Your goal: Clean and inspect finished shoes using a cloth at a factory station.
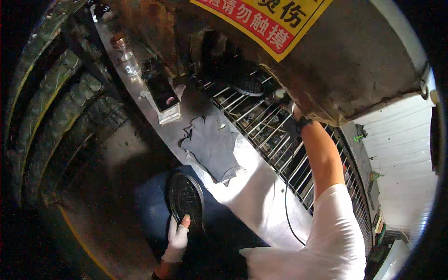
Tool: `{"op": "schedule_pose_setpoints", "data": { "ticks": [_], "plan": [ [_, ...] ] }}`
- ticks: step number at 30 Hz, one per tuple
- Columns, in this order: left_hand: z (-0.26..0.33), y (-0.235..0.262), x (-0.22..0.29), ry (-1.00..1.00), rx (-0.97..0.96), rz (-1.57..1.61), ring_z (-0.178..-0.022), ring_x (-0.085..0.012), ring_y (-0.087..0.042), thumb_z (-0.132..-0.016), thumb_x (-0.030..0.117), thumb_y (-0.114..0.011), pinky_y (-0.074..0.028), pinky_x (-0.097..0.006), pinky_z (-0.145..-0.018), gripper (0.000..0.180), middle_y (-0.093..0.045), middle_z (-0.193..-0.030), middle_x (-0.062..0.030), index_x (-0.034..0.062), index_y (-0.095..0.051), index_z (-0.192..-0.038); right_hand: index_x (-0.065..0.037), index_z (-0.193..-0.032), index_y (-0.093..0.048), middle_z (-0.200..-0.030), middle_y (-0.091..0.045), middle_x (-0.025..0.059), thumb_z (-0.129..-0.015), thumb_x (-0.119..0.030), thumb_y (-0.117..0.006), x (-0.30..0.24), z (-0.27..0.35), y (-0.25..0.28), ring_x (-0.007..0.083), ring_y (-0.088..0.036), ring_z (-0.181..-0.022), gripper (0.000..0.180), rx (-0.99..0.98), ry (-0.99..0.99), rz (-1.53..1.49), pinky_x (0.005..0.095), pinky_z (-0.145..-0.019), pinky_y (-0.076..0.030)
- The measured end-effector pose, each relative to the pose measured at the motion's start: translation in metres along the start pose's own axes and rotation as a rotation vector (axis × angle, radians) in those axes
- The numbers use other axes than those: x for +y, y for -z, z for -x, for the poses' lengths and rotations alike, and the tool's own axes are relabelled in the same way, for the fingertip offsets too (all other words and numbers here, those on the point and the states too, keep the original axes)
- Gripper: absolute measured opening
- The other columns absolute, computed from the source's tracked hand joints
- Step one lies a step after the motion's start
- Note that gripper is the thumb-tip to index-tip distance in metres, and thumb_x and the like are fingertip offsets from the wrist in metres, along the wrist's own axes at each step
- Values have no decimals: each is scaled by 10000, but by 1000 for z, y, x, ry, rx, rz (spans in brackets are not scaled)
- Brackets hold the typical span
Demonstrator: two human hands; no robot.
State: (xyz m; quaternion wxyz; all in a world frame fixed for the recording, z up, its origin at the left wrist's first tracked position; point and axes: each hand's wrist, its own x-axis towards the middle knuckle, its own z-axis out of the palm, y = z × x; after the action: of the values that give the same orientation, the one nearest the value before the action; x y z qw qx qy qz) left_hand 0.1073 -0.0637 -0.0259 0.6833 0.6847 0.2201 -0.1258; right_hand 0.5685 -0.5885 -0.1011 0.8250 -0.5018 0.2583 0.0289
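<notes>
My left hand (178,237), in a white glove that leaves the thumb tip bare, grips the lower end of a black shoe sole (185,198). The sole stands upright over my dark blue trouser leg, its textured face showing. My right arm stretches far forward across a rack of metal bars (275,135). At its end my right hand (293,108) is partly covered by the edge of a brown hood (364,60), and its fingers do not show clearly. Another black sole (248,86) lies on the bars just left of that hand, partly in shadow.
A grey cloth (210,147) lies on the pale metal ledge (254,177) beside the rack. Farther along stand a phone (161,91) on a white pack and a clear bottle (128,63). A yellow and red sign (275,23) marks the hood. Curved shelves (70,88) fill the left.
</notes>
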Motion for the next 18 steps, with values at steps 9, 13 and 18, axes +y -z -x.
{"op": "schedule_pose_setpoints", "data": {
  "ticks": [9,13,18],
  "plan": [
    [20,6,-11,19,-42,271,-1155,-171,-566,-1076,254,-623,-447,-329,-1035,522,-639,-1313,-81,8,-477,-1512,9,-1433,-541,-1263,-694,230,-847,-405,-680,19,284,3,394,-721,-1053,731,-322,-234,-88,504,-996,-599],
    [18,7,-7,-450,213,-319,-1221,-246,-573,-1001,238,-717,-477,-369,-1025,667,-565,-1416,-168,13,-427,-1557,82,-1510,-436,-1323,-632,319,-716,-388,-718,46,398,-13,437,-689,-1152,965,-449,-476,-156,517,-1016,-597],
    [21,8,84,-504,-99,213,-1483,-303,-431,-1035,432,-639,-349,-457,-1226,797,-438,-1598,-181,84,-283,-1658,38,-1495,-516,-1460,-619,138,-723,-433,-826,93,471,-37,287,-625,-1289,956,-537,-220,256,414,-1152,-472]
  ]
}}
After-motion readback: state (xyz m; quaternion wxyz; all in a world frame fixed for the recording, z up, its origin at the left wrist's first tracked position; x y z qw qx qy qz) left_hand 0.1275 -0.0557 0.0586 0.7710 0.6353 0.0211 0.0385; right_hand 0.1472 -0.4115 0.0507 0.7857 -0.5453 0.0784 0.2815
